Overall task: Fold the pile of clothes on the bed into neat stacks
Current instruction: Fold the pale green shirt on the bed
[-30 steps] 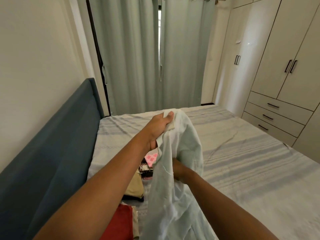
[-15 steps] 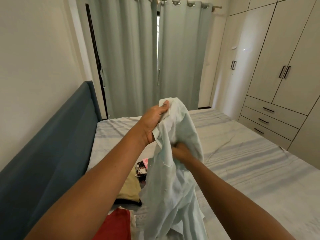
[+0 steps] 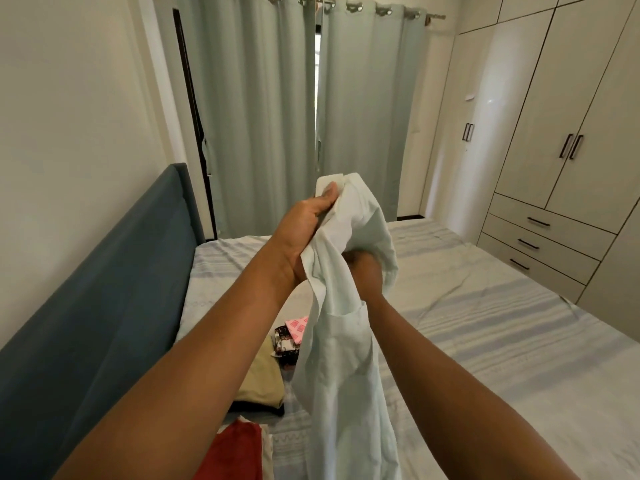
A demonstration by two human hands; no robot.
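A pale green garment [image 3: 346, 368] hangs above the bed [image 3: 502, 341]. The left hand [image 3: 301, 230] grasps its top edge, thumb pressed on the cloth. Just right, the right hand [image 3: 363, 270] sits buried in its folds, fingers hidden; its grip cannot be told.

Your bed [image 3: 485, 341] fills the middle. The headboard [image 3: 104, 306] runs along its left side, the curtains [image 3: 277, 116] hang behind its far end, and the wardrobe [image 3: 554, 150] stands to its right. On the bed, near the headboard, lie folded clothes [image 3: 263, 379]. Above the bed you hold the shirt [image 3: 343, 358], with your left hand [image 3: 304, 230] higher and your right hand [image 3: 362, 266] just beside it.
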